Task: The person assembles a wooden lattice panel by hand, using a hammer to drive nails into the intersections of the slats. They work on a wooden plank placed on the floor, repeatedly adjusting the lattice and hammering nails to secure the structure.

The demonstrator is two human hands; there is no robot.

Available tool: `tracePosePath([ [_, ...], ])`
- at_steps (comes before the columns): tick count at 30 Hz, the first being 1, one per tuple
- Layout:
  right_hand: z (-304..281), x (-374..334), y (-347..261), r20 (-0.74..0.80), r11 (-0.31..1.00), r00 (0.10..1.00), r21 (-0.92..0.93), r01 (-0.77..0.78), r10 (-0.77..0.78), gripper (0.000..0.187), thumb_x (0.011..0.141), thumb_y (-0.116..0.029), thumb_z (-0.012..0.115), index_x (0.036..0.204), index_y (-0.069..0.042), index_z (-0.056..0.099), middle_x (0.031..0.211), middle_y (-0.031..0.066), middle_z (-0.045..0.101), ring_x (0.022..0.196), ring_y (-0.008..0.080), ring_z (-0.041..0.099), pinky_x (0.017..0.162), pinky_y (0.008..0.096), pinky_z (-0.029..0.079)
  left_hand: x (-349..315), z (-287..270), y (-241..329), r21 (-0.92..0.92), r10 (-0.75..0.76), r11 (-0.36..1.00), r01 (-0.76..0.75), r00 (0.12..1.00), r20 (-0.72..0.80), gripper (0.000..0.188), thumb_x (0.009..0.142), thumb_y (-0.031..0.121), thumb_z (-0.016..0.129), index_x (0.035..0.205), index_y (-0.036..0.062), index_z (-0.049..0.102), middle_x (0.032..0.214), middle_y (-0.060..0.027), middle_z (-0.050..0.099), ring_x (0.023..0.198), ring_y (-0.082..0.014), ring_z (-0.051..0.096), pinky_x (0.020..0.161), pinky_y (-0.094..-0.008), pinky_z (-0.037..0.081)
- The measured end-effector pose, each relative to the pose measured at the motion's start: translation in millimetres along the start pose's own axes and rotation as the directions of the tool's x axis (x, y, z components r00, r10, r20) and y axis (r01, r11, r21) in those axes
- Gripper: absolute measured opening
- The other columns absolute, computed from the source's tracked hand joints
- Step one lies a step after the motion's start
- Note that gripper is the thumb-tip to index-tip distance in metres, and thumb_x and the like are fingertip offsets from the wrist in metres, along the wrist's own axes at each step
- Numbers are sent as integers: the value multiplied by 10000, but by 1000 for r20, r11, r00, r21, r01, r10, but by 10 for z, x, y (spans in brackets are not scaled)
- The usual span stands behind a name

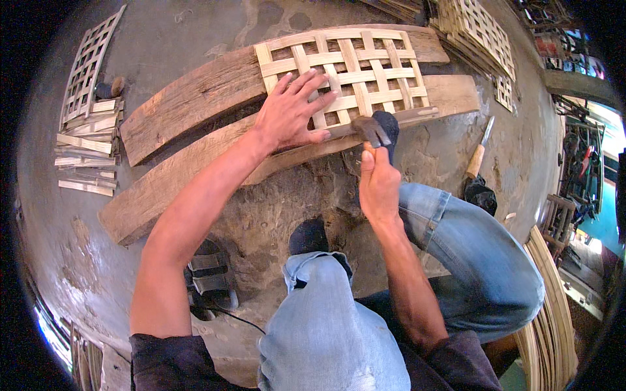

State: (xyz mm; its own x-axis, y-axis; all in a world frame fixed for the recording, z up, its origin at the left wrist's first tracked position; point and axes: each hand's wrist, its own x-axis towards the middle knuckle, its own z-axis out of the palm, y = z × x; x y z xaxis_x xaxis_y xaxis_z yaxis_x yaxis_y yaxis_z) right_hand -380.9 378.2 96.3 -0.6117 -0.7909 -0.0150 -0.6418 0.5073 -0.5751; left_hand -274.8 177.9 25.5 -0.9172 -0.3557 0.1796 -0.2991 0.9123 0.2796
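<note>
A woven lattice panel of pale wooden strips (352, 60) lies across two thick wooden beams, the far beam (195, 85) and the near beam (179, 173). My left hand (292, 109) rests on the panel's near left part, fingers spread. In my right hand (380, 182) is a hammer (373, 130), gripped by its wooden handle. The hammer head is at the panel's near edge, over or against a narrow wooden bar (414, 117) that runs along it. Whether the head touches the bar, I cannot tell. A dark-covered foot (386, 124) is just behind the hammer.
To the right on the floor lies a wooden-handled knife (479, 153) beside a black bag (481, 194). Stacked lattice panels (479, 39) stand at the far right. Another panel (91, 58) and loose strips (85, 153) lie left. A dark sandal (212, 274) is near my left arm.
</note>
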Motion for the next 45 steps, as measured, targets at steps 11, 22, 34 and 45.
tracePosePath([
  [11,-71,-34,-29,66,1000,998,6,7,-8,197,1031,-236,494,1027,-39,509,843,244,663,781,481,643,621,563,488,-7,-9,5,-14,-21,1000,22,1000,21,760,789,565,657,1451,229,494,1566,-83,350,1447,-291,325,1197,-513,233],
  [22,40,-108,-96,71,997,997,-82,1,4,200,1023,-239,507,1012,-40,491,806,258,661,768,490,643,617,581,480,-8,41,-9,-1,-7,1000,7,998,-58,724,792,618,617,1390,215,553,1535,-72,395,1434,-263,342,1190,-515,248],
  [34,40,-180,11,-17,1000,1000,14,10,-10,281,1041,-289,470,1065,-18,543,844,245,662,790,490,638,655,550,486,-2,56,-19,-4,-11,1000,11,999,-33,735,792,618,621,1408,226,536,1542,-75,381,1441,-261,330,1193,-520,239],
  [45,70,-90,148,-112,996,992,65,63,-56,374,1064,-367,427,942,-34,547,606,54,513,518,189,519,496,356,416,11,28,4,-9,-6,1000,6,1000,-5,748,785,590,643,1427,228,518,1548,-80,370,1442,-275,327,1189,-524,241],
])
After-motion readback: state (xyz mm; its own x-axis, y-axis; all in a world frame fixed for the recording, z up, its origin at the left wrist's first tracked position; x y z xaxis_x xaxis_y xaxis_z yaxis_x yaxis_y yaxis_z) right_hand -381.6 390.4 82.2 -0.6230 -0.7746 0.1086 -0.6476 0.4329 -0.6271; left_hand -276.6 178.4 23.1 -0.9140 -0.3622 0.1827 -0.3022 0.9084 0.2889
